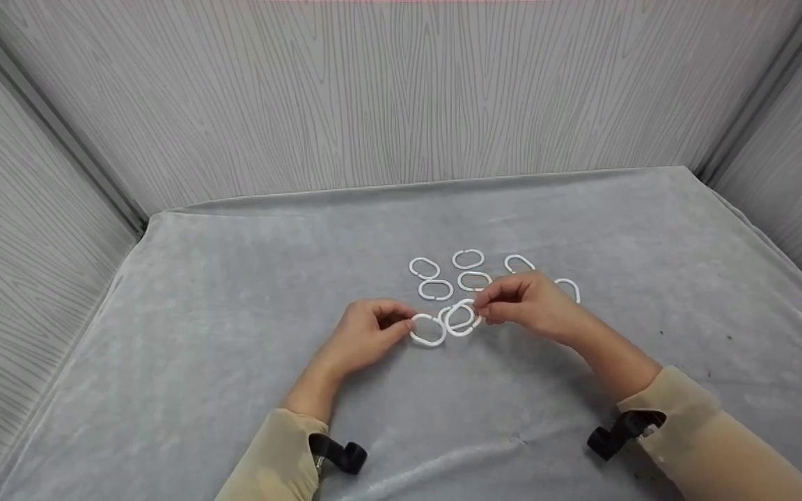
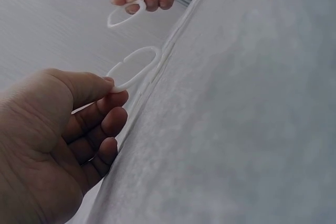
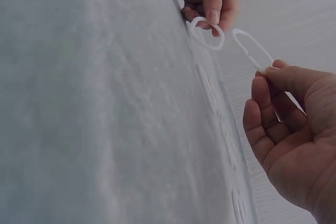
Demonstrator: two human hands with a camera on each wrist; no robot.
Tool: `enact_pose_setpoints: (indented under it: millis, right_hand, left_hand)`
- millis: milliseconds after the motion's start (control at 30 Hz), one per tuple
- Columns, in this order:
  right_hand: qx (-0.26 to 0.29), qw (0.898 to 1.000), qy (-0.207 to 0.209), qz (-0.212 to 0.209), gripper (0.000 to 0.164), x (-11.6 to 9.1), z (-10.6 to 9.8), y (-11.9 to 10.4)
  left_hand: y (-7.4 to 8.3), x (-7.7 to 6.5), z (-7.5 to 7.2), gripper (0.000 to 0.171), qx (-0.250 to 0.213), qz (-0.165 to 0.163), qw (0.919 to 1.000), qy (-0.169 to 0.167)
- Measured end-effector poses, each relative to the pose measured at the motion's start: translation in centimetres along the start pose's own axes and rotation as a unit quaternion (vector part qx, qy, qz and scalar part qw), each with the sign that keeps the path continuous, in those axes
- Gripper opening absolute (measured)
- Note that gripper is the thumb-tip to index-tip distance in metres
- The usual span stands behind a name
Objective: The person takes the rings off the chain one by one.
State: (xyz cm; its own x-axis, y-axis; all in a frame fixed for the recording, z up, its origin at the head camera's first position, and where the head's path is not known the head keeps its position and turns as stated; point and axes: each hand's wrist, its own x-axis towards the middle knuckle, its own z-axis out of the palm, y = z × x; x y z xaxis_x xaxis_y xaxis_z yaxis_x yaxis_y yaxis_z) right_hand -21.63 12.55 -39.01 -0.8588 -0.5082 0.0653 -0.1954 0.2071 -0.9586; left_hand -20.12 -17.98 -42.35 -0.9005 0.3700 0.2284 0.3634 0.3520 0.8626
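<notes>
Between thumb and fingertips, my left hand (image 1: 366, 337) pinches a white oval ring (image 1: 429, 344) with a small gap in its side, like a shower curtain ring. My right hand (image 1: 537, 306) pinches a second ring (image 3: 254, 39) of the same kind. The two rings are held up close to each other, side by side, and in the right wrist view they look apart. Another white ring (image 1: 442, 311) shows on the cloth behind them, partly hidden by the right hand's ring. The left hand's other fingers are loosely curled in the left wrist view.
Several more rings lie loose on the grey cloth (image 1: 234, 362) beyond the hands, among them one at the back (image 1: 470, 250) and one partly behind the right forearm (image 1: 568, 280). Pale wood-grain panels (image 1: 401, 97) enclose the table's back and sides. Black mounts sit at both sleeves.
</notes>
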Motion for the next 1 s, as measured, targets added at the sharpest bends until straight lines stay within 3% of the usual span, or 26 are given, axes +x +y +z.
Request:
enact_pose_setpoints:
  millis: [433,800,1000]
  right_hand:
    - [-0.054,0.997,-0.045,0.026,0.015,-0.8,-0.6,1.0]
    - [-0.088,0.993,-0.056,0.050,0.013,-1.0,-0.8,1.4]
    - [-0.112,0.992,-0.049,0.041,0.012,-1.1,-0.8,1.4]
  left_hand:
    - [-0.1,0.1,-0.3,0.013,0.016,-0.019,0.9997,0.003]
    - [0.1,0.4,-0.7,0.012,0.036,-0.030,0.9989,-0.001]
    - [0.4,0.6,-0.7,0.011,0.053,-0.028,0.9982,-0.001]
